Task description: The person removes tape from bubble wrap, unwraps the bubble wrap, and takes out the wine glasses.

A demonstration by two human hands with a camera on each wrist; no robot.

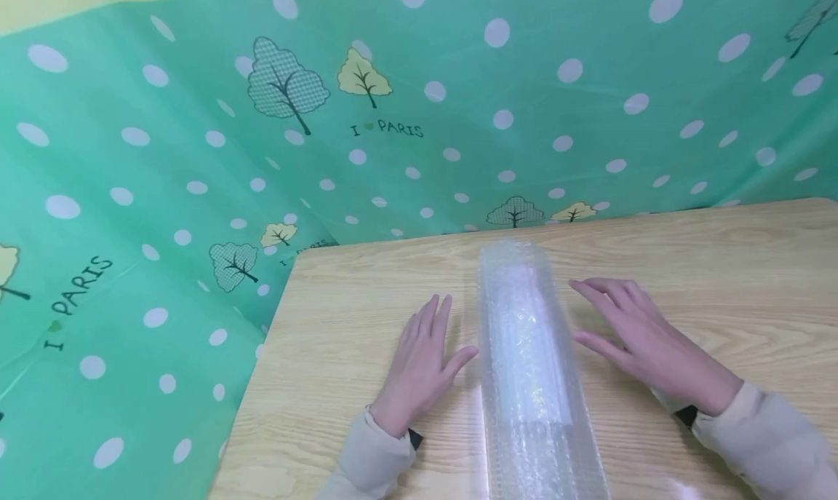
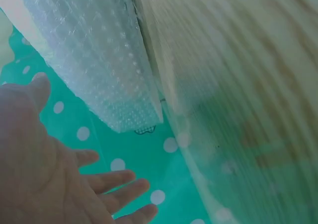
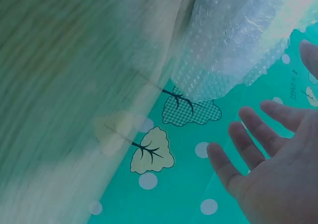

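A long bundle of clear bubble wrap point(image 1: 524, 340) lies lengthwise on the wooden table, running from the near edge of the head view towards the back. Something whitish shows through its layers; its kind is blurred by the wrap. To its left is my left hand point(image 1: 419, 365), fingers extended and thumb pointing at the wrap's side. My right hand point(image 1: 638, 336) is on the other side, fingers extended towards the bundle with a small gap. Both wrist views show the bubble wrap point(image 2: 94, 50) beside open palms, with nothing held in the left hand point(image 2: 54, 169) or right hand point(image 3: 278, 149).
The pale wooden table point(image 1: 720, 267) extends to both sides of the bundle. Behind it and along its left side hangs a green cloth point(image 1: 458, 63) with white dots, printed trees and lettering. Its left table edge runs close by the left arm.
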